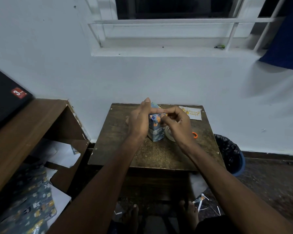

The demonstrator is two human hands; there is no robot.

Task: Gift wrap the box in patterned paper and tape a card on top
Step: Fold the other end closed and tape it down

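Pale blue walls and a white barred window (176, 27) fill the top of my view, and below them sits a small, scuffed brown wooden table (152, 154) pushed against the wall. On it the box (155, 130) stands upright, already covered in blue patterned paper with orange and white motifs and a paler band across its lower part. My left hand (139, 119) presses flat against the box's left side, fingers straight and pointing up past its top edge. My right hand (174, 120) is curled at the upper right corner, thumb and forefinger pinched together on the top fold of the paper; whether a bit of tape lies between them I cannot tell. Just behind my right wrist I see a clear, glossy tape roll (169, 135) lying on the table, and beside it an orange scissor handle (195, 135) peeks out. A white card (193, 113) with yellow lettering lies flat at the table's far right corner, apart from the box. To my left, a loose sheet of the same wrapping paper (32, 200) drapes over a brown shelf unit (24, 125). A blue bin (232, 154) with a black liner stands right of the table.
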